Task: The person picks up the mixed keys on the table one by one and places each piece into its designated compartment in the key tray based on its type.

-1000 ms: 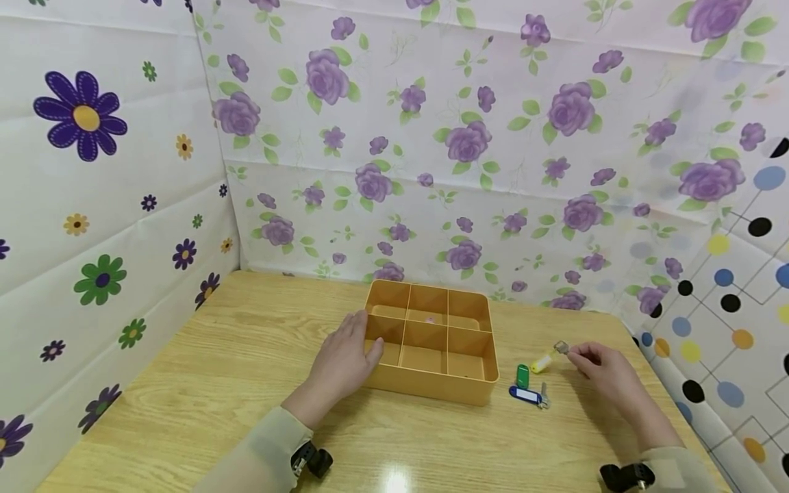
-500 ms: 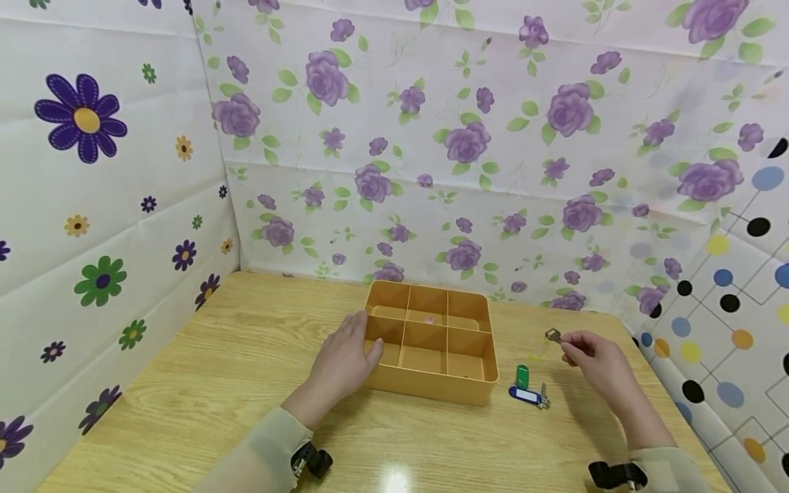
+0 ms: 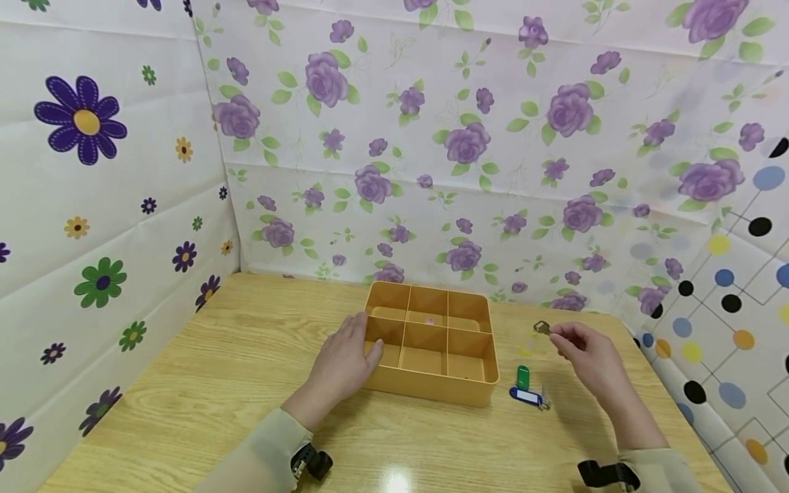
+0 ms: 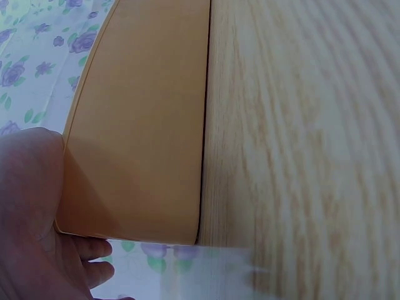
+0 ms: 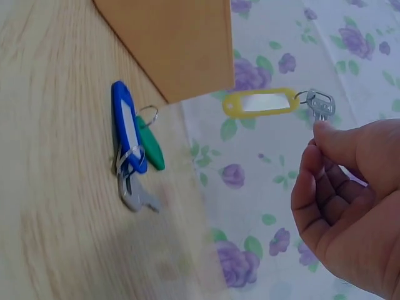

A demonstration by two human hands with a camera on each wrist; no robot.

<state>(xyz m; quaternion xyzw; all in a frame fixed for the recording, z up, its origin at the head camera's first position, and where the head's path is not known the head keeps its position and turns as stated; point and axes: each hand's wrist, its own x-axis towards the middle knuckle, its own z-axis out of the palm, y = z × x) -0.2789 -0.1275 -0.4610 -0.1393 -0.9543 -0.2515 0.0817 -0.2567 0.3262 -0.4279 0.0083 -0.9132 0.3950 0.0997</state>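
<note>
A tan six-compartment storage box (image 3: 425, 387) stands on the wooden table. My left hand (image 3: 345, 356) holds its near left corner, thumb over the rim and fingers along the outer left wall; in the left wrist view the thumb's tip is hidden. Right of the box, my right hand (image 3: 588, 352) pinches a key (image 5: 321, 103) by its blade between thumb and forefinger, above the table. From the key's ring hangs a yellow key tag (image 5: 259, 103) with a white label. Below it lie a green key tag (image 3: 523, 377) and a blue key tag (image 3: 525, 396) with a key (image 5: 132, 190).
A small pink thing (image 3: 429, 321) lies in the box's back middle compartment. The table (image 3: 246, 329) extends left and in front of the box. A flowered cloth backdrop (image 3: 394, 137) rises behind, with patterned cloths on both sides.
My right hand has lifted the key with the yellow tag off the table and moved it left and away from me. The left hand and the box have stayed put.
</note>
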